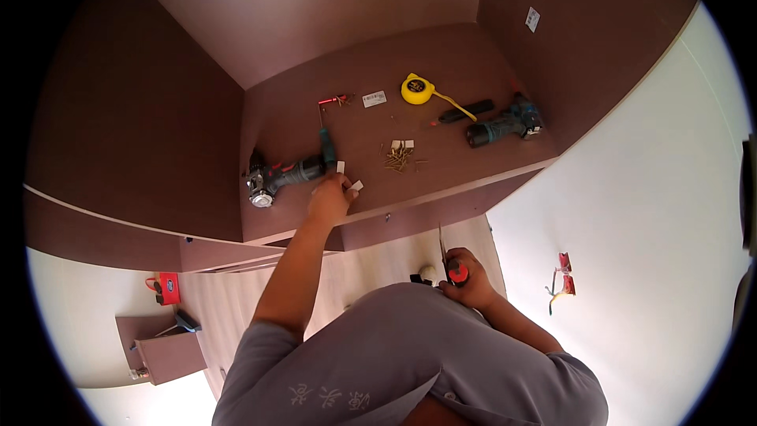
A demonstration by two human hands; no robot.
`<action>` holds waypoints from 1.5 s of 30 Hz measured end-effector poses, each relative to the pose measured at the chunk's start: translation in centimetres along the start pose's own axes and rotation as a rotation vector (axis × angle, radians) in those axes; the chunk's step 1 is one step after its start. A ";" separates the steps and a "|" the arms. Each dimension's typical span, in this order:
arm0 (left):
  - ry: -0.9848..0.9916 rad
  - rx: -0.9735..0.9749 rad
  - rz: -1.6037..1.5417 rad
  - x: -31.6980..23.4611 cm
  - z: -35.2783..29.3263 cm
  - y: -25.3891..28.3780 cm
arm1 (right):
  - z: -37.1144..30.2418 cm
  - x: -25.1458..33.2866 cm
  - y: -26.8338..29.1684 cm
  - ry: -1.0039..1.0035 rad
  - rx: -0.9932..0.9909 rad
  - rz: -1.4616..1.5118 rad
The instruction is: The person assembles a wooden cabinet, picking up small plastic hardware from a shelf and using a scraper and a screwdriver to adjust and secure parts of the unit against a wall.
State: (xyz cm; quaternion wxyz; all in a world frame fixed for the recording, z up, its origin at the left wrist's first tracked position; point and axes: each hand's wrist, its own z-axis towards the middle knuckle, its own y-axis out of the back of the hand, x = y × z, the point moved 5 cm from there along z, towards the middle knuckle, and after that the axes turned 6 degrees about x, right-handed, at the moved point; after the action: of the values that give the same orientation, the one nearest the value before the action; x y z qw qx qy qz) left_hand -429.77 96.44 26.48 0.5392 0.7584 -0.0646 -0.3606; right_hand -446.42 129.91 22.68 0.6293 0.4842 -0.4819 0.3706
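My left hand (pixel 330 199) is over the front of the brown shelf (pixel 378 181), its fingers closed on a small white piece (pixel 356 186). Another white piece (pixel 341 166) shows at the fingertips. Just beyond it lies a cordless drill (pixel 288 173), and a screwdriver with a dark green handle (pixel 327 142) rests against the drill's front. To the right of that hand is a pile of brass-coloured screws (pixel 398 159) with white pieces (pixel 403 143) beside it. Low in front of my body, my right hand (pixel 473 282) is wrapped round a red and black handled tool (pixel 456 271) with a thin blade pointing up.
Farther back on the shelf are a yellow tape measure (pixel 416 89), a white label (pixel 374 99) and a small red tool (pixel 335 100). A second drill (pixel 506 122) and a black tool (pixel 465 111) lie at right. Brown panels (pixel 583 39) wall the shelf; a red case (pixel 167 288) sits at lower left.
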 end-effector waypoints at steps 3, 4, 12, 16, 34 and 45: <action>-0.021 0.062 0.060 -0.4 0.8 0.5 | -0.2 -0.2 -0.4 -0.041 0.016 0.015; -0.044 0.084 0.096 -0.9 0.8 0.7 | -0.1 -0.3 -0.6 -0.031 0.019 0.012; 0.011 0.126 -0.991 0.9 -6.8 3.3 | 1.5 -0.2 -4.3 0.044 0.113 0.016; 0.083 0.063 -1.183 3.1 -13.9 7.4 | 2.6 1.4 -7.5 0.074 0.173 -0.060; 0.367 -0.465 -1.498 32.2 -58.5 12.7 | -0.2 14.7 -46.6 0.029 0.665 0.006; 0.592 -0.605 -1.664 44.2 -67.6 11.6 | 6.9 20.1 -66.1 0.048 0.937 -0.028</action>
State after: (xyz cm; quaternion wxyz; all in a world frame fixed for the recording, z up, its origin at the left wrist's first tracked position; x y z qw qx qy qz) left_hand -352.33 122.31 26.10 0.2764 0.4490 0.7362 -0.4243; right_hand -381.16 106.26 25.90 0.3589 0.7138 -0.2414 0.5508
